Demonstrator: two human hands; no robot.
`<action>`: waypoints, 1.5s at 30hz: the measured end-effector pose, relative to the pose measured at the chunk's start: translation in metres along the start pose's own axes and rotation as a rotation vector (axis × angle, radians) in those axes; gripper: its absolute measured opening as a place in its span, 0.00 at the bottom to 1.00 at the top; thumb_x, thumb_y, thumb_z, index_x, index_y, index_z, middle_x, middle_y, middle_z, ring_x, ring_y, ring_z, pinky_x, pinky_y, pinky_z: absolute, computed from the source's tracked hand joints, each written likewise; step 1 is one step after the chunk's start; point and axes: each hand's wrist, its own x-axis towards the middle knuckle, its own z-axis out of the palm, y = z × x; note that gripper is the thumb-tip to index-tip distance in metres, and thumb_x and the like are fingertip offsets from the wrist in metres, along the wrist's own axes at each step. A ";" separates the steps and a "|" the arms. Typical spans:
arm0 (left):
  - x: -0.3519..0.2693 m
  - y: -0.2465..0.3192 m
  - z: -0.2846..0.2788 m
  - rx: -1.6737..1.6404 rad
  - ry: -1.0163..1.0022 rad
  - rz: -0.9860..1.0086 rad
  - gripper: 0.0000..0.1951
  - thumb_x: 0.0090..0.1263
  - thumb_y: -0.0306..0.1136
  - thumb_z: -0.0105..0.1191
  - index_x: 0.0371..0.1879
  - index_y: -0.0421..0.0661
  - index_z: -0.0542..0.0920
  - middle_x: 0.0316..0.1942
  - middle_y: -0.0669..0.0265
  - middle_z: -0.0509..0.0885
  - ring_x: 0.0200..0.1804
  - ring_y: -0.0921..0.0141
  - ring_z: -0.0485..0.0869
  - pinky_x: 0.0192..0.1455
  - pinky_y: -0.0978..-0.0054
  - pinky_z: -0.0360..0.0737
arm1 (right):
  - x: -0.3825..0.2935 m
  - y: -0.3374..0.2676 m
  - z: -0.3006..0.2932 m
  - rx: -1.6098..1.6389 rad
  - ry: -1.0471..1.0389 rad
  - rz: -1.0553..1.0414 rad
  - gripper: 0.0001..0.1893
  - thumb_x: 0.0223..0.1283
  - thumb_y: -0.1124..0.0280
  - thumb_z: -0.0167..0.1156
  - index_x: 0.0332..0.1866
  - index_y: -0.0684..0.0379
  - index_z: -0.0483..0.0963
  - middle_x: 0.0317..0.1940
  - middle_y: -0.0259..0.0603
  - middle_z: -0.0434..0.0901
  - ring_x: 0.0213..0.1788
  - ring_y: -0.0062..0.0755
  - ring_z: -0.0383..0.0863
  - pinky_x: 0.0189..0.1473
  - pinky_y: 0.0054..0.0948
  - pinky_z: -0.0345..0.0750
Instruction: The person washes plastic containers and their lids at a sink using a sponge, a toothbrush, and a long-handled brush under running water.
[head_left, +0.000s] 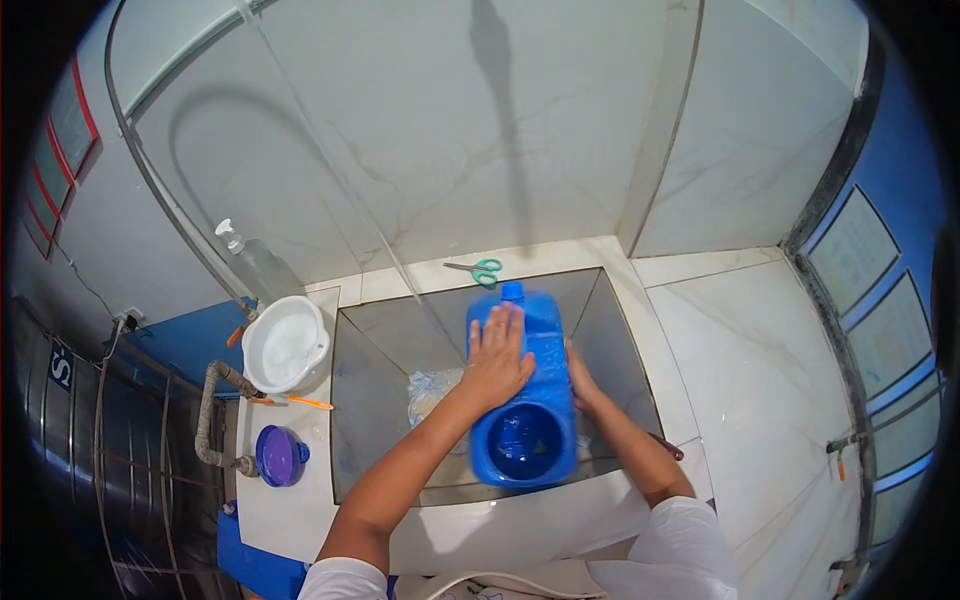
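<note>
A blue plastic water jug (544, 352) lies tilted over the sink basin, its small capped spout pointing away from me. A wide round opening at its near end faces up. My left hand (499, 360) rests flat on the jug's upper face, fingers slightly apart. Along the jug's right side, my right hand (585, 382) grips it, partly hidden behind the edge. A thin stream of water (375, 229) runs down from the upper left into the grey-tiled sink (375, 352). Crumpled, patterned plastic (431, 394) sits in the basin beside the jug, partly covered by my left forearm.
Green-handled scissors (484, 270) lie on the back ledge. On the left ledge are a white basin of suds (289, 341), an orange-handled tool (310, 403) and a purple round lid (279, 455). A clear pump bottle (259, 266) stands behind the basin. A pipe (210, 420) juts at the left.
</note>
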 end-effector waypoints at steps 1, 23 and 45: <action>-0.005 -0.001 0.005 0.074 0.063 -0.173 0.21 0.59 0.35 0.49 0.50 0.39 0.65 0.44 0.47 0.77 0.59 0.52 0.69 0.62 0.60 0.63 | 0.007 -0.018 0.033 0.000 0.020 -0.179 0.25 0.69 0.52 0.37 0.62 0.60 0.61 0.52 0.47 0.70 0.55 0.38 0.71 0.60 0.36 0.66; -0.071 -0.057 -0.052 -0.562 -0.309 -0.578 0.21 0.64 0.44 0.52 0.51 0.44 0.72 0.32 0.46 0.80 0.32 0.49 0.80 0.35 0.57 0.74 | -0.039 -0.037 0.157 -1.362 0.183 -1.116 0.04 0.57 0.76 0.45 0.34 0.66 0.66 0.33 0.55 0.68 0.39 0.54 0.66 0.46 0.45 0.66; -0.180 -0.166 -0.012 -0.731 0.005 -1.120 0.20 0.67 0.46 0.51 0.48 0.42 0.75 0.25 0.67 0.78 0.19 0.78 0.72 0.19 0.81 0.72 | 0.020 0.158 0.046 -1.167 0.249 -0.523 0.29 0.61 0.65 0.49 0.61 0.75 0.54 0.56 0.69 0.59 0.62 0.63 0.56 0.66 0.49 0.52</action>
